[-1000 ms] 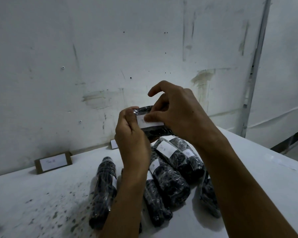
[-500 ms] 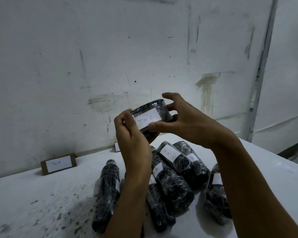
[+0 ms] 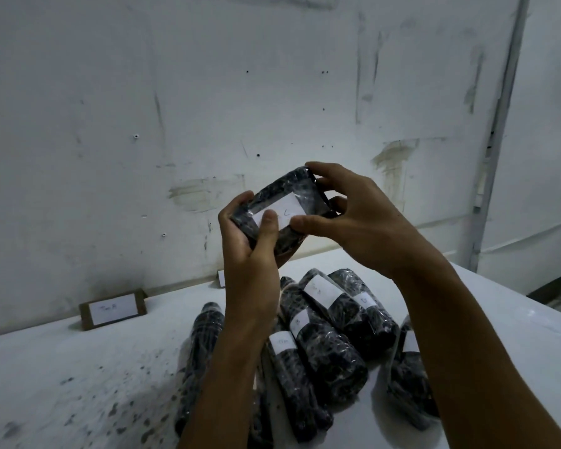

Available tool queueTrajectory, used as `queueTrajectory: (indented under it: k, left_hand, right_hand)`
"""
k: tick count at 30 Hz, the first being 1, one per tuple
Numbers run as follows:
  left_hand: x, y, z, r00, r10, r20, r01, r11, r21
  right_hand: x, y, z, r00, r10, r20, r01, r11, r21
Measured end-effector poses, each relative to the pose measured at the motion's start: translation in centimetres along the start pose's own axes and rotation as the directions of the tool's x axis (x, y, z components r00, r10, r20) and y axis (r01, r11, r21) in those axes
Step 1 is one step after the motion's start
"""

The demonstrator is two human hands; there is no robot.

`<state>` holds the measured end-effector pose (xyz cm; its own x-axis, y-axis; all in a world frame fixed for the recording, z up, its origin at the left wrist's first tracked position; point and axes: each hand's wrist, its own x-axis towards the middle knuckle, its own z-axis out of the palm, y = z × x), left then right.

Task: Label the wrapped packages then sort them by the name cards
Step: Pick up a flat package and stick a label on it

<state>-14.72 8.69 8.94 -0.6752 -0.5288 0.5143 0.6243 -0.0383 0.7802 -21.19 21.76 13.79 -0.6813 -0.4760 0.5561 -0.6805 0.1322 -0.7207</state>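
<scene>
the wrapped package (image 3: 282, 212) is held up above the table (image 3: 78, 367), left hand (image 3: 250, 254) gripping it with its thumb pressing the white label (image 3: 280, 211), right hand (image 3: 353, 222) grasping the other end. a poorly stuck label could peel on the slick film, risking a mis-sort by the name card (image 3: 112, 308).

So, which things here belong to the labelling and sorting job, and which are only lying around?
Belong to the job:
- held package, gripped by left hand and right hand
- its white label
- pile of wrapped packages
- name card
- second card, mostly hidden

Just there:
- table
- wall
</scene>
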Motion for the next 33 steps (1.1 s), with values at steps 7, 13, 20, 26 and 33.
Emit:
queueTrajectory:
  k: [7, 13, 20, 26, 33]
  left_hand:
    - [-0.1, 0.1, 0.1, 0.998, 0.001, -0.063, -0.009, 0.990, -0.138]
    - [-0.2, 0.1, 0.0, 0.999, 0.016, -0.030, -0.023, 0.965, -0.262]
    - [0.3, 0.5, -1.4, 0.992, -0.025, 0.127, 0.076, 0.909, -0.410]
    - [0.2, 0.8, -1.5, 0.997, -0.015, 0.076, 0.032, 0.972, -0.232]
    - [0.7, 0.4, -2.6, 0.976, 0.074, 0.206, -0.039, 0.985, -0.170]
  right_hand:
    - [0.1, 0.7, -1.0, 0.999, -0.015, -0.036, 0.022, 0.980, 0.199]
    - [0.2, 0.8, -1.0, 0.999, -0.016, -0.035, 0.025, 0.965, 0.263]
    - [0.3, 0.7, -0.6, 0.999, 0.013, -0.050, 0.003, 0.951, 0.309]
    - [0.6, 1.2, -0.1, 0.997, 0.047, -0.063, -0.023, 0.942, 0.334]
    - [0.8, 1.5, -0.3, 0.995, 0.064, -0.074, -0.025, 0.901, 0.433]
